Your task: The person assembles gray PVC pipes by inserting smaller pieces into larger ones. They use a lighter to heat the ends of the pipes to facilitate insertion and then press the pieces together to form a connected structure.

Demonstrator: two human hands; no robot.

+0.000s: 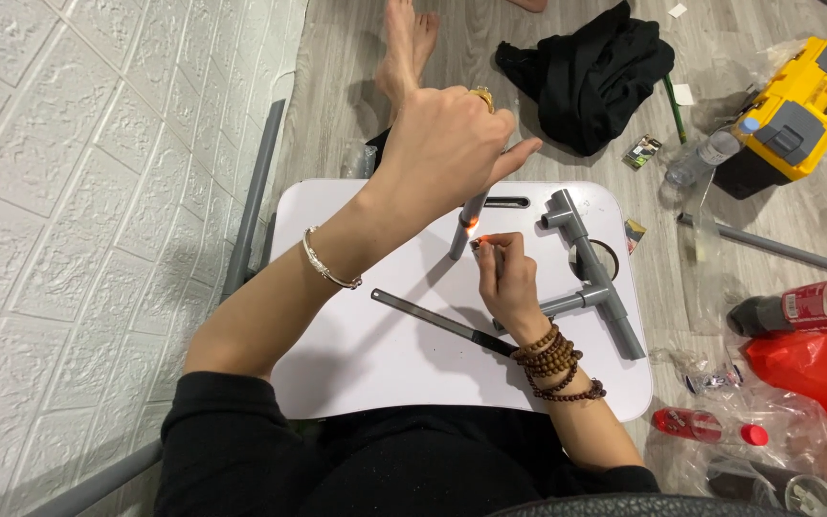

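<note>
We find the left hand [452,144] closed around a short grey pipe [465,230], raised above the white lap table [356,335]. The pipe's long axis slants down and toward us, its lower end meeting a small flame. The right hand [504,273] sits just below that end, fingers pinched on a lighter [479,243], so it is nearer the heated tip. A dark file [437,321] and a grey pipe assembly [595,278] lie on the table alongside.
</note>
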